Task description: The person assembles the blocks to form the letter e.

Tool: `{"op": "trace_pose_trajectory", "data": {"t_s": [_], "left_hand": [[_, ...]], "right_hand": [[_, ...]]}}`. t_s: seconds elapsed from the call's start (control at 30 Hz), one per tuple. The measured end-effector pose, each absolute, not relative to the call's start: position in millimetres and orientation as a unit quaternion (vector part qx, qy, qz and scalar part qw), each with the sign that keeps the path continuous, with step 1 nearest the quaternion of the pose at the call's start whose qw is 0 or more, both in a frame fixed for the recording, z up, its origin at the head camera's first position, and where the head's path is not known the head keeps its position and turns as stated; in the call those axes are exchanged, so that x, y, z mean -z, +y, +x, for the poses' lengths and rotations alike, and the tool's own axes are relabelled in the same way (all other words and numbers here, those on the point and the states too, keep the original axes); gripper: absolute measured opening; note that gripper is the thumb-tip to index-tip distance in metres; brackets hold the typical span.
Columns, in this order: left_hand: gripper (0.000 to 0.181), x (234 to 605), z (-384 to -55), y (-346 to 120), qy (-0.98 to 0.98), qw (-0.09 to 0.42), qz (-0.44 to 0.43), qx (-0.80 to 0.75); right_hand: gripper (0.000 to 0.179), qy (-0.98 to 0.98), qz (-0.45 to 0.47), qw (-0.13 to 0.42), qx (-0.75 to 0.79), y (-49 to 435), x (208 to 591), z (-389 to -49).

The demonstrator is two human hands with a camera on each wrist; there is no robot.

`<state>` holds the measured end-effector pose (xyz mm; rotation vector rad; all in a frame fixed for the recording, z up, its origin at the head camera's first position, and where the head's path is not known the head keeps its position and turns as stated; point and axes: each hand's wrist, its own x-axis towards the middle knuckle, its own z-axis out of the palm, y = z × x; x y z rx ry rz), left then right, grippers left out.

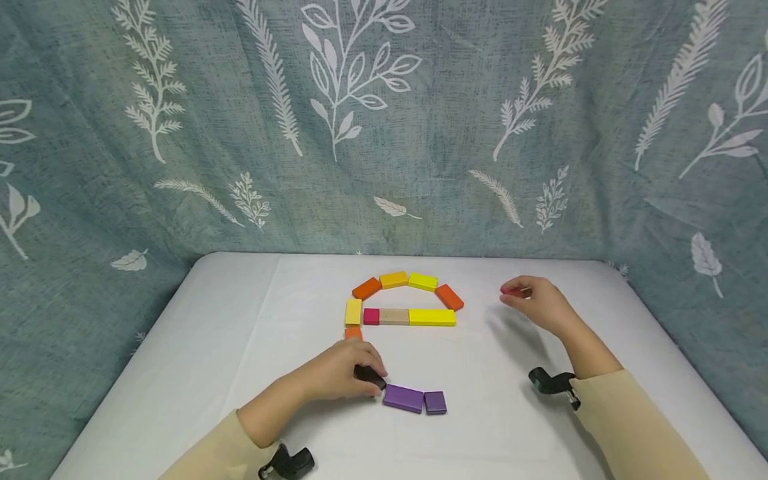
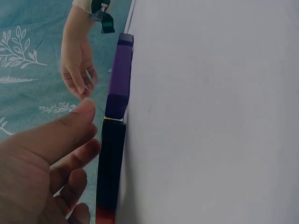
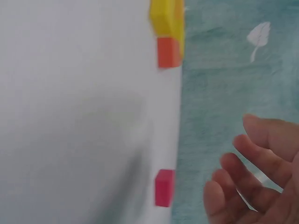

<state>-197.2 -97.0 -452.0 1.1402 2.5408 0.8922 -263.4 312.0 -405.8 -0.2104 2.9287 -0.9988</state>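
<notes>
At the lower left of the arrangement, my left hand (image 1: 341, 371) hovers over a black block (image 1: 369, 377), thumb and fingers parted. In the left wrist view that block (image 2: 110, 168) lies on the table beside the fingertips, apart from them. A long purple block (image 1: 403, 399) adjoins it, followed by a short purple block (image 1: 435, 403). Over on the right, my right hand (image 1: 538, 303) is above a small pink-red block (image 1: 510, 291), partly hidden by the fingers. The right wrist view has this pink block (image 3: 164, 188) on the table, apart from the loosely curved fingers.
Orange and yellow blocks (image 1: 423, 282) form an arch at the back. Under it runs a row with a red block (image 1: 371, 317), a tan block (image 1: 393, 317) and a long yellow block (image 1: 432, 317). A white cloth (image 1: 270, 300) covers the table; a patterned curtain (image 1: 444, 187) hangs behind.
</notes>
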Motion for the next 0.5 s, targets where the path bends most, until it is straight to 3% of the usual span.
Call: {"op": "trace_pose_trajectory", "data": {"t_s": [0.2, 0.5], "left_hand": [[0.022, 453.2, -194.0, -92.6, 0.865, 0.112, 0.385, -0.303], [0.021, 456.5, -194.1, -90.2, 0.864, 0.113, 0.391, -0.297]], "right_hand": [[0.038, 0.946, -0.025, 0.004, 0.323, 322.7, 418.5, -280.8], [0.046, 0.949, 0.014, 0.029, 0.313, 332.5, 430.2, -300.3]]}}
